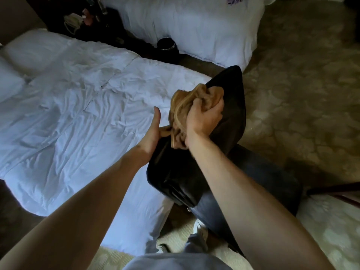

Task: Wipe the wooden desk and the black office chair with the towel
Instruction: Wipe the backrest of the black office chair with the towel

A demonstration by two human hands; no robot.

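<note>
Hotel bedroom, two white beds [78, 106], patterned carpet [302, 84]

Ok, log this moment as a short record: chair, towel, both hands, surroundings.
chair: black, standing beside the bed
towel: brown, bunched on top of the chair's backrest
right hand: grips the towel against the chair
left hand: thumb up, holds a towel end
bed: rumpled white duvet

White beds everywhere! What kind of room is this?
Probably a hotel bedroom: a rumpled near white bed, a second white bed beyond it, patterned beige carpet, and a black leather office chair with a crumpled tan towel held against it by the right hand.
</note>
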